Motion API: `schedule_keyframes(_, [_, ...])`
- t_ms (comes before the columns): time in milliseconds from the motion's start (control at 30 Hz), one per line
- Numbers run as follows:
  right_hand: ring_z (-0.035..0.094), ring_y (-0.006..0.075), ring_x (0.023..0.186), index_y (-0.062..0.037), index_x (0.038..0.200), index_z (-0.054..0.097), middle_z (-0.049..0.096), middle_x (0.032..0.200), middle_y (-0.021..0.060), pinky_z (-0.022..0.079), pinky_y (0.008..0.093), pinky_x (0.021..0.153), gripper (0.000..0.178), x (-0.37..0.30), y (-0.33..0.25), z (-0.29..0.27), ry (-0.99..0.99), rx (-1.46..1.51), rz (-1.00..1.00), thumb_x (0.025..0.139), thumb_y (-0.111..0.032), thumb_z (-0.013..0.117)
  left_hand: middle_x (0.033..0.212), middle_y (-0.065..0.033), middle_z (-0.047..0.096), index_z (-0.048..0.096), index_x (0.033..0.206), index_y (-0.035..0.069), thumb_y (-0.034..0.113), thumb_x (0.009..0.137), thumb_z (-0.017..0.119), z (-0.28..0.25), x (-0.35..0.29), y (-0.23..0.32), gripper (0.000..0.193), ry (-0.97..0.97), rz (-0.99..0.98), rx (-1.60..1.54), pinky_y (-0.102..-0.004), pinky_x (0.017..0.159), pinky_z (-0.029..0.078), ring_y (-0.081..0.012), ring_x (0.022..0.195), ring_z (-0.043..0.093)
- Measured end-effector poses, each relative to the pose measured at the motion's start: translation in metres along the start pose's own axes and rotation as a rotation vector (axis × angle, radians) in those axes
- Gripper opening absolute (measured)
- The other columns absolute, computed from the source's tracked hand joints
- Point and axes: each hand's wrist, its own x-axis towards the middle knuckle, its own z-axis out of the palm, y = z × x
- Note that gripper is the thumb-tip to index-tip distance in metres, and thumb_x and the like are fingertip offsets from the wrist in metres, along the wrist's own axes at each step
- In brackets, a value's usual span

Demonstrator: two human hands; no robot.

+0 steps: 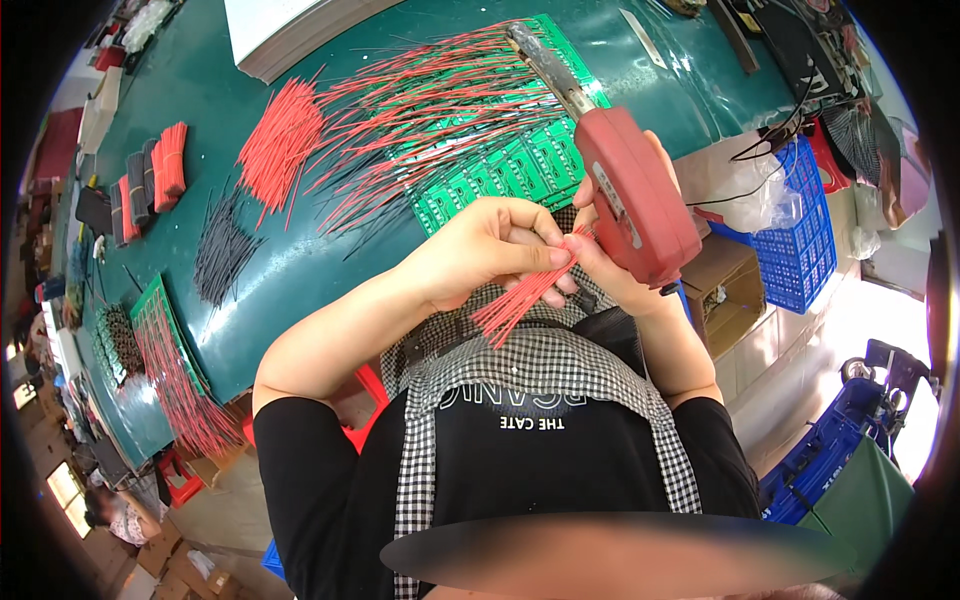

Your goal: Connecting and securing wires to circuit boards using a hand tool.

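My left hand [485, 248] is closed in a pinch on a small bundle of thin red wires [515, 308], whose free ends fan out toward my apron. My right hand [618, 283] meets it at the bundle's upper end, thumb close to the left fingertips. That same hand is wrapped around a red gun-shaped tool [632, 195] with a metal barrel, which looks like a soldering gun. Its dark tip points away over green circuit boards [470, 185]. Red and black wires [440, 100] stretch across the boards to the left. The tool's body hides part of my right fingers.
Loose piles of red wires [282, 140] and black wires [222, 245] lie left of the boards on the green table [340, 285]. Banded wire bundles [168, 160] sit farther left. A white stack [290, 35] stands at the back. Blue crates [795, 230] and a cardboard box [725, 285] are at right.
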Motion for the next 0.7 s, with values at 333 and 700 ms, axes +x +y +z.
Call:
schedule_keyframes(333, [0.061,0.0117,0.091,-0.0008,0.148,0.017,0.059,0.111,0.0139,0.051,0.0246,0.074,0.090,-0.001,0.003,-0.002,0.002,0.009,-0.047,0.076,0.004,0.070,0.085,-0.0155,0.069,0.060,0.090,-0.003,0.010,0.090,0.063,0.000,0.003,-0.003,0.014,0.056,0.035,-0.018,-0.0294,0.066,0.058,-0.0192,0.073,0.069])
schedule_keyframes(700, [0.059,0.0139,0.081,-0.0060,0.147,0.010,0.056,0.108,0.0163,0.050,0.0281,0.073,0.096,-0.004,0.005,-0.006,-0.074,-0.216,-0.132,0.074,0.004,0.071,0.084,-0.0157,0.069,0.065,0.094,-0.009,0.004,0.088,0.063,0.006,-0.001,0.008,0.015,0.026,-0.003,0.185,-0.0288,0.067,0.058,-0.0184,0.071,0.069])
